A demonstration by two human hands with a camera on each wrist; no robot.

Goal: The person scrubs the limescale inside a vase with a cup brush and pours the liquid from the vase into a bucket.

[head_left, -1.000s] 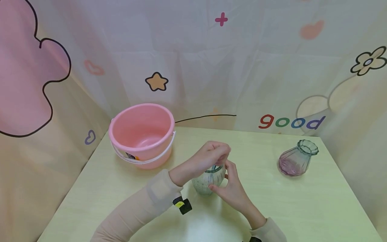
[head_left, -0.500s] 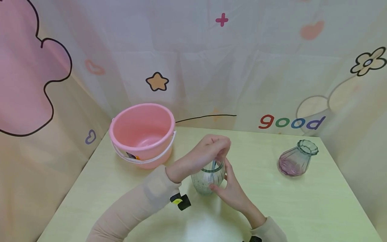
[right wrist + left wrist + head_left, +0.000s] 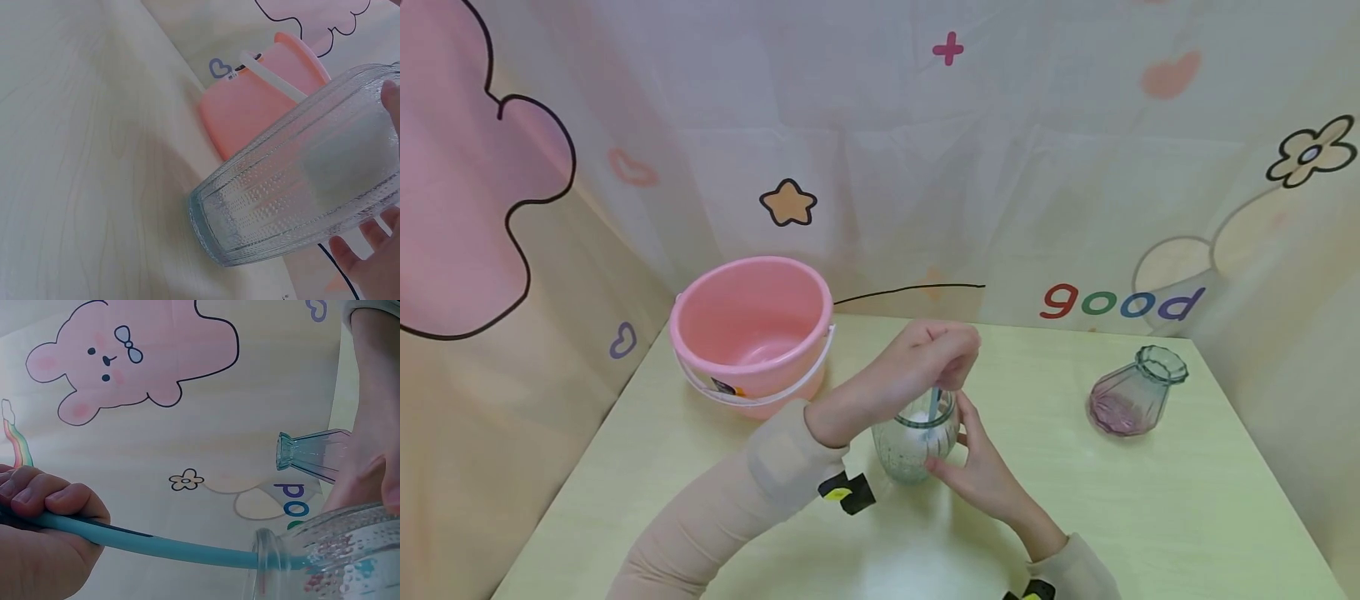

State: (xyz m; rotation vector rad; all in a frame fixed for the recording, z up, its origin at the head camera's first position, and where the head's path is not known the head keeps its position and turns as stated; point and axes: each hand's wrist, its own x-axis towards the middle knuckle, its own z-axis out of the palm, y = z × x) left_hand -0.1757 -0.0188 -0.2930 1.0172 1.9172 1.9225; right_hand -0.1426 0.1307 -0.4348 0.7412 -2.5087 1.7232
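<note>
I see a clear glass jar point(image 3: 904, 454), ribbed and beaded, at mid-table, a pale, blurred shape inside it. A blue handle point(image 3: 169, 546) runs out through its mouth, and on my feed the left hand point(image 3: 921, 358) has its fingers curled round it. The right hand point(image 3: 981, 473) grips the jar's right side between thumb and fingers. A printed curtain point(image 3: 880, 108) backs the table point(image 3: 1150, 508) at its far edge. Wide tabletop separates the jar from a purple-tinted vase point(image 3: 1127, 400), far right; far left stands a bucket point(image 3: 752, 312). I count two glass vessels, one handle, one bucket.
</note>
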